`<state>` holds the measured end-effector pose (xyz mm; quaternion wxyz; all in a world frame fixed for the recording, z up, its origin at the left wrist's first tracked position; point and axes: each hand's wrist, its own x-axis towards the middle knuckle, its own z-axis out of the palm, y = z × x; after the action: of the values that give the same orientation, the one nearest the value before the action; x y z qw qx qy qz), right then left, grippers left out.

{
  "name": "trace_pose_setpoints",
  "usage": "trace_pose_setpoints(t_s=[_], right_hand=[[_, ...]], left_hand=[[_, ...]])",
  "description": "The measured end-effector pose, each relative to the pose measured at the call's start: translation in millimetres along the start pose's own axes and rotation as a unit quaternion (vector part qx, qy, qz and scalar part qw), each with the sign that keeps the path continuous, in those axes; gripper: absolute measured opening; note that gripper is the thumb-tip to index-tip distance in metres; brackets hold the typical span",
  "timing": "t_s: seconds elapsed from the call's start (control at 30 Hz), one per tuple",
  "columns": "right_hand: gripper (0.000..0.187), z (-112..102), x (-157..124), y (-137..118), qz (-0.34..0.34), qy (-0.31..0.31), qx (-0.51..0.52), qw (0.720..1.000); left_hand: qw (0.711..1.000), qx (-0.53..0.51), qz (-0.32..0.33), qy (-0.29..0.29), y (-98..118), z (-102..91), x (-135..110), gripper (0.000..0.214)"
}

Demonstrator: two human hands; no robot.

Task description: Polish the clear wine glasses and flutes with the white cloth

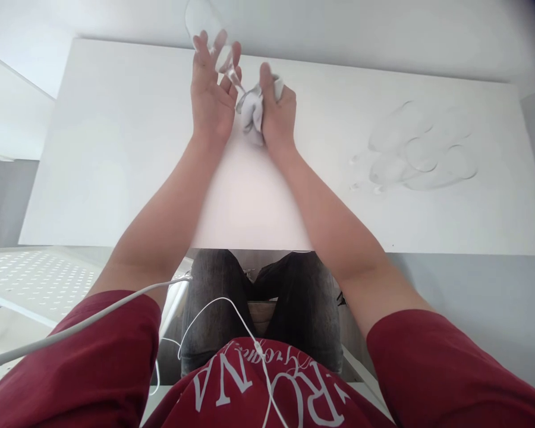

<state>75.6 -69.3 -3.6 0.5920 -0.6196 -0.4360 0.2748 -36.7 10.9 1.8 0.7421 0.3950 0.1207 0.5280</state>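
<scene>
Above the white table, my left hand (213, 89) holds a clear stemmed glass (232, 76) between curled fingers, palm up. Its bowl tilts away toward the table's far edge, and the stem runs down to the right, toward my other hand. There, my right hand (280, 113) grips a crumpled white cloth (252, 113), thumb on top. The cloth wraps around the lower end of the stem, so the foot of the glass is hidden. Both hands are close together, slightly blurred.
Several clear glasses (421, 154) lie on their sides at the right of the white table (129, 142). A white cable (93, 321) crosses by my left arm, and a thin white cord (258, 349) hangs over my shirt. White perforated panels (35, 273) stand at the lower left.
</scene>
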Motion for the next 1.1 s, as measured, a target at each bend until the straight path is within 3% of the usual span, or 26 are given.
trace_pose_setpoints(t_s=[0.1,0.17,0.23,0.3,0.47,0.57,0.63,0.7,0.8,0.93,1.1], right_hand=[[0.026,3.8,0.5,5.1,-0.107,0.048,-0.099,0.988],[0.006,5.1,1.4,10.2,-0.129,0.034,-0.15,0.98],[0.024,6.8,1.3,13.6,-0.145,0.022,-0.214,0.966],[0.021,8.7,-0.4,13.2,-0.155,0.018,-0.257,0.954],[0.033,9.7,-13.4,-2.8,-0.191,0.078,-0.291,0.934],[0.039,10.4,-21.5,-9.4,-0.199,0.098,-0.349,0.91],[0.028,11.9,-23.7,-8.6,-0.175,0.09,-0.366,0.909],[0.02,13.1,-23.6,-5.1,-0.162,0.09,-0.372,0.91],[0.026,12.4,-22.9,-0.2,-0.154,0.1,-0.375,0.909],[0.023,6.7,-23.5,0.2,-0.158,0.12,-0.367,0.909],[0.021,-4.1,-21.3,-6.3,-0.16,0.163,-0.325,0.918]], left_hand=[[0.999,0.027,0.024,0.027,3.3,0.7,-1.8,0.031],[0.998,0.041,0.034,0.044,4.7,2.6,-2.8,0.036],[0.996,0.052,0.038,0.064,5.4,3.9,-2.9,0.035],[0.994,0.066,0.047,0.078,5.6,3.9,-2.3,0.037],[0.99,0.1,0.091,0.031,2.0,0.6,0.0,0.045],[0.992,0.091,0.081,-0.038,-3.6,0.8,-0.1,0.066],[0.99,0.084,0.042,-0.106,-6.5,2.3,-1.8,0.077],[0.987,0.079,0.022,-0.139,-7.3,4.7,-4.6,0.078],[0.985,0.064,0.002,-0.161,-5.6,9.4,-8.6,0.079],[0.988,0.042,-0.001,-0.149,-3.1,15.5,-8.6,0.084],[0.997,0.021,-0.003,-0.08,-0.8,14.9,-3.5,0.048]])
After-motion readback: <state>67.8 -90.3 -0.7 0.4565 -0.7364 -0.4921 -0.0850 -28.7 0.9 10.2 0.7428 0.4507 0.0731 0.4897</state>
